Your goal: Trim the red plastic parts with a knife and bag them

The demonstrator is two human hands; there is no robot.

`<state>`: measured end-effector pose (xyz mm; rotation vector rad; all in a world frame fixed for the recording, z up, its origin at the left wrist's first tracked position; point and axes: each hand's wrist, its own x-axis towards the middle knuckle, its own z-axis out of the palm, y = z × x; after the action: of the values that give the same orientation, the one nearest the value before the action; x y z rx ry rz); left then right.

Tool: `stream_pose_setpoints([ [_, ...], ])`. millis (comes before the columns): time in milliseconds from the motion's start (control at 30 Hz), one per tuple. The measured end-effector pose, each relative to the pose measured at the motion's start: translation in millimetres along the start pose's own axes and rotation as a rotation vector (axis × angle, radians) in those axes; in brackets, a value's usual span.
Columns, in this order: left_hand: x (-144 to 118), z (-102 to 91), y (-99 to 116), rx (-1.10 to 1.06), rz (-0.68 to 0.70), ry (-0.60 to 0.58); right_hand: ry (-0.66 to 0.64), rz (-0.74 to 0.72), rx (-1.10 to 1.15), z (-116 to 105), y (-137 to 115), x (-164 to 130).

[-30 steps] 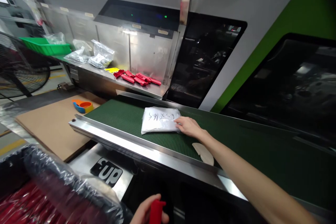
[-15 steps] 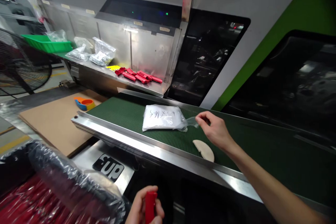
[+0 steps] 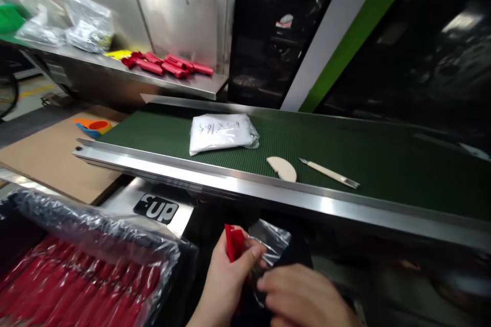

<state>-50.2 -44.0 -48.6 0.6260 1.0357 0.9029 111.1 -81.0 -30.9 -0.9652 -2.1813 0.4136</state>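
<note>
Gripping a red part [image 3: 233, 241] below the near edge of the green belt [image 3: 345, 148], the left hand [image 3: 226, 281] is met by the right hand [image 3: 303, 296], by which a clear bag [image 3: 270, 240] is pinched.

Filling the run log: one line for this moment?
left hand: grips red part | right hand: on clear bag | both below conveyor belt

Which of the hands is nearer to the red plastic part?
Left. The left hand grips the red plastic part between thumb and fingers. The right hand sits just beside it, lower and to the right, fingering the small clear bag instead.
</note>
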Motion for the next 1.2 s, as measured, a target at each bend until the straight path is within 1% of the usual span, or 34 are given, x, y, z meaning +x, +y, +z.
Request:
stream_pose_setpoints([
  [33, -2, 0.5, -2, 0.060, 0.019, 0.015, 0.088, 0.098, 0.007, -9, 0, -2],
  [67, -3, 0.8, -5, 0.116, 0.040, 0.020, 0.161, 0.231, -0.002, -18, 1, -4],
  [100, -5, 1.1, -7, 0.161, 0.062, 0.013, 0.194, 0.387, -0.001, -26, 4, -5],
  [133, -7, 1.2, -9, 0.199, 0.079, -0.004, 0.169, 0.539, 0.033, -32, 6, -6],
  [200, -12, 1.6, -11, 0.273, 0.085, -0.030, 0.017, 0.762, 0.218, -37, 13, -9],
  [233, -14, 1.7, -11, 0.312, 0.088, -0.034, -0.063, 0.843, 0.350, -37, 17, -11],
  [267, -17, 2.0, -11, 0.352, 0.098, -0.036, -0.114, 0.904, 0.491, -34, 20, -13],
  [300, -19, 2.3, -10, 0.392, 0.113, -0.041, -0.137, 0.958, 0.635, -31, 23, -15],
  [367, -23, 3.0, -8, 0.464, 0.135, -0.052, -0.108, 1.036, 0.894, -22, 28, -19],
  [433, -25, 3.6, -5, 0.515, 0.133, -0.065, -0.022, 1.072, 1.042, -16, 30, -24],
  [533, -23, 2.7, -4, 0.541, 0.082, -0.069, 0.083, 1.084, 1.053, -14, 31, -32],
  [600, -17, -0.1, -6, 0.565, 0.074, -0.087, 0.092, 1.093, 1.029, -17, 31, -37],
  [633, -14, -1.9, -8, 0.607, 0.105, -0.083, 0.086, 1.096, 1.016, -19, 31, -39],
  [667, -12, -3.8, -9, 0.674, 0.180, -0.068, 0.085, 1.100, 1.001, -20, 31, -40],
  [700, -10, -5.2, -11, 0.763, 0.299, -0.041, 0.093, 1.105, 0.984, -21, 31, -41],
  [767, -12, -5.0, -13, 0.945, 0.609, 0.032, 0.137, 1.121, 0.946, -19, 30, -44],
  [800, -14, -2.9, -13, 1.002, 0.732, 0.056, 0.167, 1.132, 0.927, -18, 30, -45],
  [833, -18, 0.8, -13, 1.021, 0.787, 0.066, 0.197, 1.142, 0.908, -15, 29, -45],
  [867, -22, 5.9, -13, 0.999, 0.761, 0.053, 0.221, 1.149, 0.893, -12, 27, -46],
  [900, -26, 11.9, -12, 0.942, 0.663, 0.023, 0.237, 1.154, 0.882, -10, 25, -46],
  [967, -29, 24.4, -12, 0.754, 0.383, -0.061, 0.239, 1.136, 0.866, -5, 19, -45],
  [1000, -29, 29.5, -13, 0.658, 0.261, -0.093, 0.225, 1.109, 0.857, -3, 16, -44],
  [1033, -27, 32.9, -14, 0.584, 0.173, -0.109, 0.204, 1.071, 0.836, -2, 13, -43],
  [1100, -22, 34.4, -17, 0.524, 0.085, -0.108, 0.140, 0.987, 0.750, -1, 8, -41],
  [1200, -16, 26.4, -24, 0.565, 0.074, -0.100, 0.047, 0.918, 0.614, -2, 7, -43],
])
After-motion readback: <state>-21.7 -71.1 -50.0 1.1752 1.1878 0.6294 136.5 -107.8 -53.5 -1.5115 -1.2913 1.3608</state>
